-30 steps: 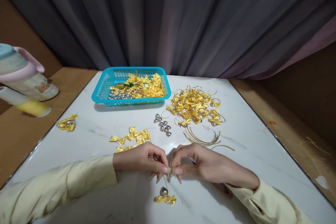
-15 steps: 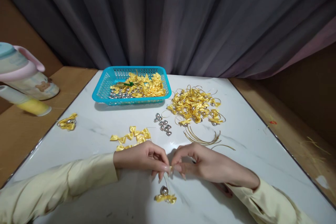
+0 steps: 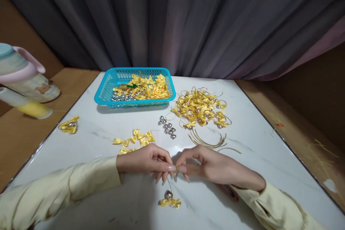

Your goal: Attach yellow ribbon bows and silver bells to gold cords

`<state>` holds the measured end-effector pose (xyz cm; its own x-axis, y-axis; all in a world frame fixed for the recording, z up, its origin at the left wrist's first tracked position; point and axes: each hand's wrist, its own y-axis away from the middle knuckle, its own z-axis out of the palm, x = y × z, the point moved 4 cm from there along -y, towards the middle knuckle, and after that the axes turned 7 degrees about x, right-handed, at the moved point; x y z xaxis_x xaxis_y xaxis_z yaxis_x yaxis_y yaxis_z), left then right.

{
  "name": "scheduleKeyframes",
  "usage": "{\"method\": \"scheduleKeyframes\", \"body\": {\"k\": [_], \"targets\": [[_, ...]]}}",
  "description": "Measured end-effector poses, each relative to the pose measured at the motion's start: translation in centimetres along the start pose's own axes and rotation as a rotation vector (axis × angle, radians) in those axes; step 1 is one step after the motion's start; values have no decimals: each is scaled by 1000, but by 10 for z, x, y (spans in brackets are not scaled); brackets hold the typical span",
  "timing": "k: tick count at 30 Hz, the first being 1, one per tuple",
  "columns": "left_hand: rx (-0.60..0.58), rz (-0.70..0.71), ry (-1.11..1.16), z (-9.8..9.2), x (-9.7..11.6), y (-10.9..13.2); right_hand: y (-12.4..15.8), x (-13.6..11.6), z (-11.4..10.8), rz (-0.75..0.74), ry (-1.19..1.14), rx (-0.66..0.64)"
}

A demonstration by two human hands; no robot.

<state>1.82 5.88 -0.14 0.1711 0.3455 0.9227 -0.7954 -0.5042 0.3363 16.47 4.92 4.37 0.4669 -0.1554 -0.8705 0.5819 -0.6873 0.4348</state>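
Pinching closed with the fingers of the left hand (image 3: pixel 151 158) and of the right hand (image 3: pixel 207 163), nearly tip to tip, seemingly on the ends of a thin gold-coloured cord (image 3: pixel 170 184). Just below, on this cord: a silver heart-shaped bell (image 3: pixel 168 195) and a yellow satin bow (image 3: pixel 176 204), over the white marbled tabletop (image 3: pixel 94 194). Judged nearly done, except for closing the loop. Apparently finished: the heap of yellow bow-and-bell loops (image 3: pixel 197 106) beside the turquoise plastic basket (image 3: pixel 129 104). Left to do: loose yellow bows (image 3: pixel 149 137), small silver bells (image 3: pixel 173 130), curved gold-coloured cords (image 3: pixel 201 143).
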Motion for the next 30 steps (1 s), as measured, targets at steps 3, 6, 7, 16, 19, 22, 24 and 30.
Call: {"method": "scheduleKeyframes", "body": {"k": [3, 6, 7, 16, 19, 22, 24, 30], "targets": [[2, -5, 6, 0, 0, 0, 1, -3, -2, -16, 37, -1], [16, -11, -4, 0, 0, -1, 2, -8, -3, -19, 58, -16], [21, -14, -6, 0, 0, -1, 3, -9, -3, -15, 55, -23], [35, -35, -25, -1, -1, -1, 2, -4, -1, -32, -14, -27], [34, -37, -32, -1, -2, 0, 1, -4, -1, -34, -16, -25], [37, -35, -25, -1, -1, 0, 1, -5, 0, -22, -19, -25], [32, -28, -17, 0, -1, 0, 1, -4, 0, -15, -21, -18], [25, -16, -7, 0, -1, -1, 1, -2, 1, -40, -23, -25]]}}
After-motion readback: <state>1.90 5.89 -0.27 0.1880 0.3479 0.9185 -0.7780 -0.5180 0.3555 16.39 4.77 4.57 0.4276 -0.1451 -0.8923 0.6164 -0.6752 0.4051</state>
